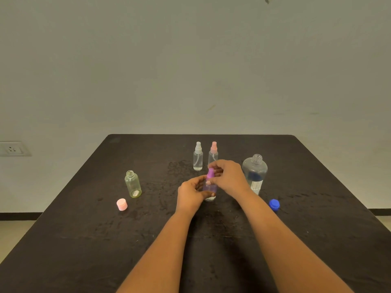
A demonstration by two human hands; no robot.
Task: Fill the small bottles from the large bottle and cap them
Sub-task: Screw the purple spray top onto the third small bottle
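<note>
While the left hand [191, 192] wraps its grip round a small clear spray bottle [209, 190] standing mid-bench, the right hand [227, 176] pinches its purple spray cap [210, 174], likely twisting it on. Two small clear spray bottles, white-topped [198, 156] and pink-topped [213, 154], stand capped behind. Left to do, I think: the open yellowish round bottle [132, 184] (looks empty) and its pink cap [122, 204]. The large clear bottle [254, 172] stands open, its blue cap [274, 204] on the black bench [84, 240].
</note>
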